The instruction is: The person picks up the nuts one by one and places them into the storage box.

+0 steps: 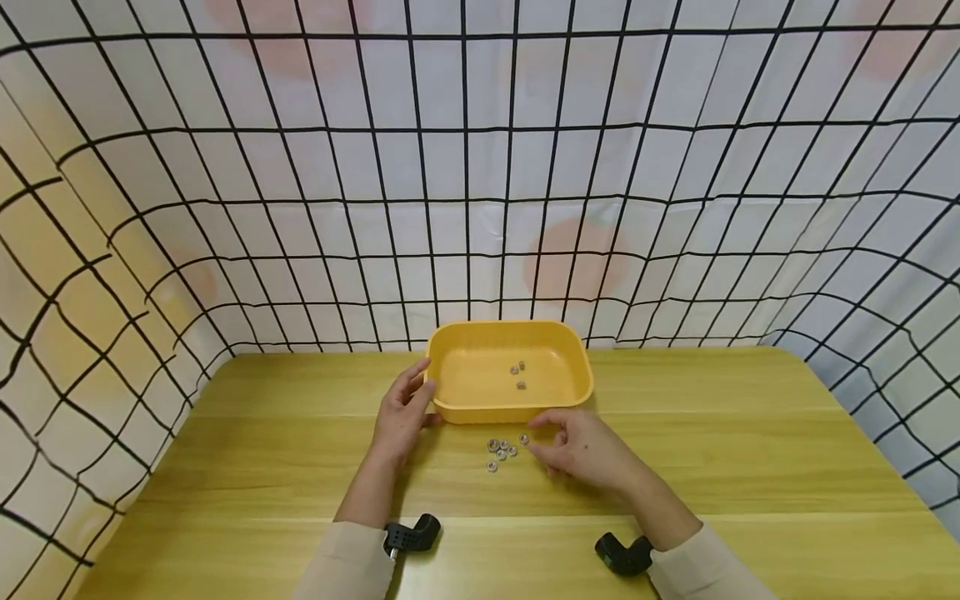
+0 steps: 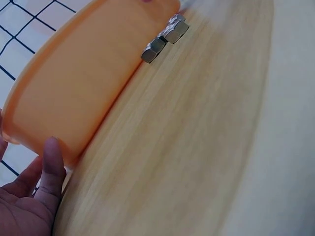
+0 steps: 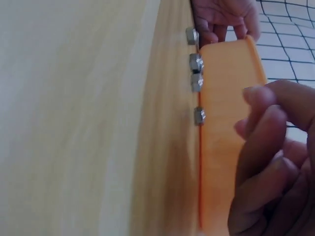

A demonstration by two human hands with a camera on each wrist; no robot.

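A yellow plastic tray point(image 1: 510, 414), orange in the wrist views, stands at the back of the table. My left hand point(image 1: 401, 417) rests against its left end; in the left wrist view the thumb point(image 2: 51, 157) lies along the outer wall. Several metal hex nuts point(image 1: 492, 446) lie grouped before the tray's front wall. My right hand point(image 1: 581, 446) reaches in from the right, thumb and forefinger parted beside a single nut point(image 1: 524, 439). That nut point(image 3: 199, 116) stands out from the row in the right wrist view, with nothing between the fingers. Three small nuts point(image 1: 521, 385) lie inside the tray.
The wood-grain table point(image 1: 300, 467) runs out to both sides. Behind it hangs a white cloth point(image 1: 487, 225) with a black wire grid, which also closes in the left and right sides. Black cameras point(image 1: 412, 533) sit on both wrists.
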